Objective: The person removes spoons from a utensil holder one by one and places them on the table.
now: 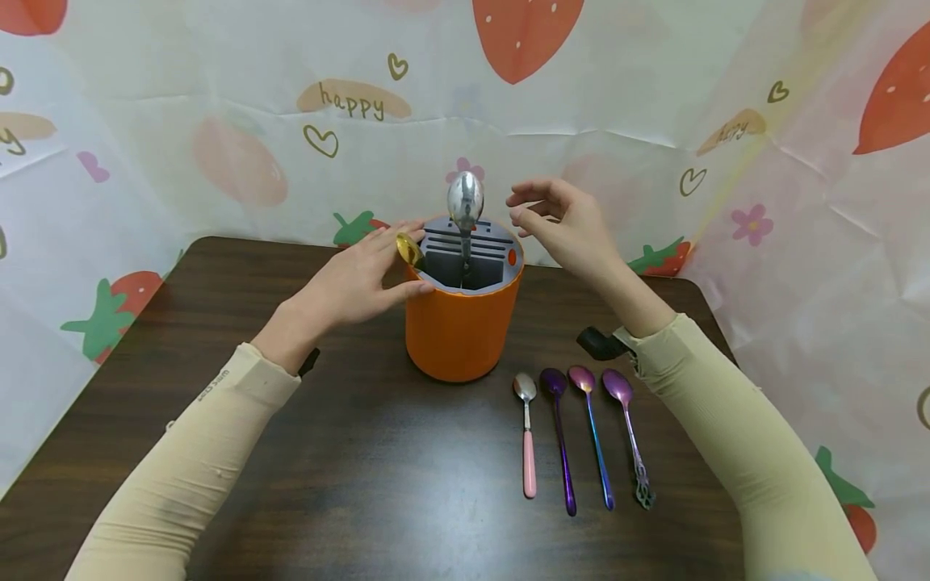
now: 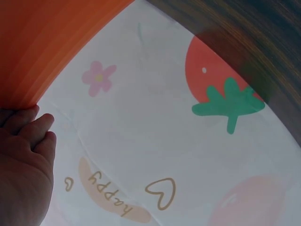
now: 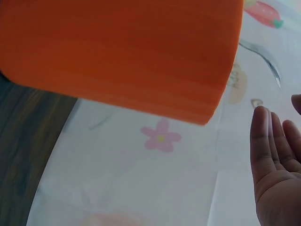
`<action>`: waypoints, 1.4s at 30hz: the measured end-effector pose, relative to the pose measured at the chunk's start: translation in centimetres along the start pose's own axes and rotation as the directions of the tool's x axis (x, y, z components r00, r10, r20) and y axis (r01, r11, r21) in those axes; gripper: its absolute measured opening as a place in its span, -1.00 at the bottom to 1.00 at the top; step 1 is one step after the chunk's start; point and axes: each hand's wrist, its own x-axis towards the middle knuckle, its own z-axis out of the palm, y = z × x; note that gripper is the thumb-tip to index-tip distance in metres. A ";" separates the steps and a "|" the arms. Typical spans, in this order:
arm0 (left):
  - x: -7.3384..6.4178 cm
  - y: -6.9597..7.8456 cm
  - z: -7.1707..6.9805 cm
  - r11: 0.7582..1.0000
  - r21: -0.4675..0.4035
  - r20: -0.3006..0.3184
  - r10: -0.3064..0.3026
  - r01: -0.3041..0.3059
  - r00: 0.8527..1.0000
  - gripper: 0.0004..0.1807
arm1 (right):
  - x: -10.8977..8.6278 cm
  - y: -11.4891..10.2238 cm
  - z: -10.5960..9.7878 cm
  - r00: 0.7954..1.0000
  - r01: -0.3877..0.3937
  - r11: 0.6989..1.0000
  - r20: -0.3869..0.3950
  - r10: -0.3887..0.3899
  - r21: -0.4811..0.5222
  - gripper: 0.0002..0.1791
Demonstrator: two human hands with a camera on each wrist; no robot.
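Note:
An orange utensil holder [image 1: 462, 335] with a grey slotted top stands on the table. My left hand [image 1: 349, 278] rests on its left rim, thumb along the front edge and fingers toward the back. A gold spoon [image 1: 410, 249] rises from the holder right beside that hand. From the front compartment a silver spoon [image 1: 466, 202] stands bowl up. My right hand [image 1: 563, 222] hovers in the air to the right of the holder, fingers loosely bent and holding nothing. In the right wrist view, the silver spoon [image 3: 265, 59] shows apart from the fingers.
To the holder's front right lie a pink-handled spoon [image 1: 528, 452], a dark purple spoon [image 1: 561, 436], a pink-and-blue spoon [image 1: 596, 436] and a purple spoon with an ornate handle [image 1: 630, 428]. A strawberry-print sheet [image 1: 247, 73] hangs behind the dark wooden table [image 1: 349, 484].

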 end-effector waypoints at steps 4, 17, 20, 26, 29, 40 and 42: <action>0.1 0.0 0.1 1.000 -0.003 0.000 0.007 -0.007 1.000 -0.02 | 1.1 -0.5 0.9 0.999 -0.023 1.000 0.035 0.023 0.002 -0.62; 0.1 -0.1 0.1 1.000 -0.013 0.007 0.000 0.000 1.000 -0.02 | 3.4 -1.5 3.0 0.986 -0.099 0.993 0.139 0.090 0.065 -0.51; 0.0 0.0 0.1 1.000 -0.012 0.018 -0.006 0.006 1.000 -0.02 | 3.6 -1.6 3.3 0.984 -0.104 0.991 0.151 0.091 0.080 -0.50; 0.2 -0.1 0.0 1.000 -0.018 0.018 -0.008 0.009 1.000 -0.01 | 3.7 -1.7 3.6 0.986 -0.098 0.991 0.147 0.083 0.095 -0.50; 0.2 -0.2 0.0 1.000 -0.017 0.015 -0.005 0.005 1.000 -0.01 | 3.8 -1.7 3.7 0.987 -0.092 0.990 0.139 0.076 0.111 -0.51; 0.2 -0.1 -0.1 1.000 -0.014 0.023 -0.016 0.016 1.000 -0.01 | 3.2 -2.0 3.8 0.992 -0.087 0.982 0.101 0.070 0.170 -0.48; 0.2 0.0 -0.1 1.000 -0.011 0.022 -0.021 0.021 1.000 -0.01 | 3.0 -2.1 3.7 0.994 -0.080 0.983 0.084 0.067 0.168 -0.49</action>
